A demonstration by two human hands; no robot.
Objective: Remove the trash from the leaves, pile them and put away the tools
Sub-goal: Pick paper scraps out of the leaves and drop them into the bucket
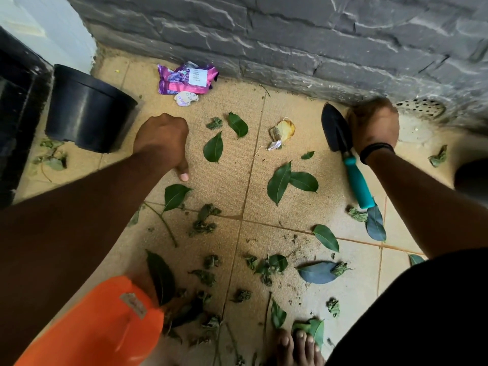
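Observation:
Green leaves (pixel 279 182) and dry crumpled bits lie scattered over the beige floor tiles. A purple wrapper (pixel 187 77) and a crumpled paper (pixel 186 99) sit by the stone wall. A used tea bag (pixel 282 132) lies among the leaves. A trowel (pixel 351 165) with a black blade and teal handle lies on the floor at the right. My left hand (pixel 161 141) hovers over the leaves, fingers curled into a fist, thumb pointing down, nothing visible in it. My right hand (pixel 373 125) is blurred beside the trowel blade, and its fingers are hidden.
A black plastic pot (pixel 89 109) stands at the left, next to a dark object. A grey stone wall (pixel 290 35) closes off the far side, with a round drain cover (pixel 420 108) at its foot. My bare toes (pixel 298 347) and orange shorts (pixel 105 326) are at the bottom.

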